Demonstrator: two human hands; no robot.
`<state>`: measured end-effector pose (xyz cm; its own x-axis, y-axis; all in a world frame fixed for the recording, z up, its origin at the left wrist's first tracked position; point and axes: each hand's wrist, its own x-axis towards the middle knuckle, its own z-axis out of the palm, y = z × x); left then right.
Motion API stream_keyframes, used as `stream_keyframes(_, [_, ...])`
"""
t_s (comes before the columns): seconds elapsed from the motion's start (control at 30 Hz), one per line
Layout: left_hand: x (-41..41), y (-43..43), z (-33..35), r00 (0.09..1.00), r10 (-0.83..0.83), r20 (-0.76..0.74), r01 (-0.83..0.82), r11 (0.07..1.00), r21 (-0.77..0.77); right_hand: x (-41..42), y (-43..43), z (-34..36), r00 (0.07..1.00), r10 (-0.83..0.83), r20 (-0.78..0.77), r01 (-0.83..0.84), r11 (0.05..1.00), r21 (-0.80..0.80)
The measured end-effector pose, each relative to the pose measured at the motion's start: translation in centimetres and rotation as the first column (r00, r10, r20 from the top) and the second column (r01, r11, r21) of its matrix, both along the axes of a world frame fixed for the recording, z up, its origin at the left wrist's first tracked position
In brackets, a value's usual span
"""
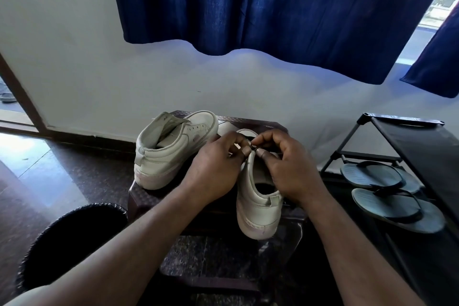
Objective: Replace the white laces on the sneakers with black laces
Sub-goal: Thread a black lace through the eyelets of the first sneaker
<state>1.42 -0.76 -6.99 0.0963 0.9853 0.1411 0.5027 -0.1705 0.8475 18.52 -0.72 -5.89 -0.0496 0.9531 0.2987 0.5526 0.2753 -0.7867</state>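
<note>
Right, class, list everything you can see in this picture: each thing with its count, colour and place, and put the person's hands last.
sneakers: two, white, on the stool; one back left, one nearer, under the hands
black lace: only a short bit shows, black, between the fingertips over the nearer sneaker
stool: one, dark brown, centre
curtains: two panels, deep blue, hanging across the top
shoe rack: one, black, right
flip-flops: two, grey-blue with black straps, on the shoe rack
bin: one, black, round, lower left on the floor
left hand: one, pinches the black lace
right hand: one, pinches the black lace
</note>
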Motion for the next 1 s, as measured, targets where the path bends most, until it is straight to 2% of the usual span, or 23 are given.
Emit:
stream_keyframes(0.13, [-0.4,0.1,-0.1,0.999,-0.034,-0.017,0.035,0.997,0.068,0.0,0.0,-0.2,0.999,-0.013,-0.032,0.014,1.0,0.006])
stream_keyframes(0.27, [-0.4,-0.3,-0.1,0.991,-0.022,-0.131,0.036,0.994,0.106,-0.2,0.1,-0.4,0.997,-0.024,-0.07,0.025,1.0,0.007])
stream_keyframes(0.47, [-0.4,0.2,0.3,0.975,0.049,-0.218,-0.059,0.997,-0.039,-0.2,0.5,-0.8,0.982,-0.012,-0.189,-0.002,0.997,-0.075])
stream_keyframes(0.63, [-1.3,0.3,0.6,0.928,0.045,-0.369,-0.111,0.981,-0.161,-0.4,1.0,-0.9,0.886,0.002,-0.463,-0.08,0.986,-0.149])
stream_keyframes(0.73, [-1.8,-0.1,0.2,0.859,0.036,-0.51,-0.141,0.976,-0.168,-0.4,1.1,-0.8,0.864,-0.011,-0.503,-0.075,0.986,-0.151])
stream_keyframes(0.8, [-1.9,-0.4,0.1,0.839,0.05,-0.542,-0.131,0.985,-0.111,-0.3,1.2,-0.8,0.871,-0.025,-0.49,-0.055,0.987,-0.148])
stream_keyframes(0.9, [-1.8,-0.5,0.1,0.921,0.092,-0.378,-0.074,0.995,0.062,-0.4,1.2,-1.1,0.898,-0.027,-0.44,-0.031,0.992,-0.124])
stream_keyframes(0.93, [-1.6,-0.5,0.2,0.956,0.081,-0.281,-0.061,0.995,0.081,-0.4,1.2,-1.2,0.91,-0.03,-0.413,-0.02,0.993,-0.116])
stream_keyframes(1.0, [-1.2,-0.4,0.5,0.997,0.042,-0.07,-0.041,0.999,0.02,-0.5,1.2,-1.1,0.923,-0.027,-0.383,-0.014,0.994,-0.105])
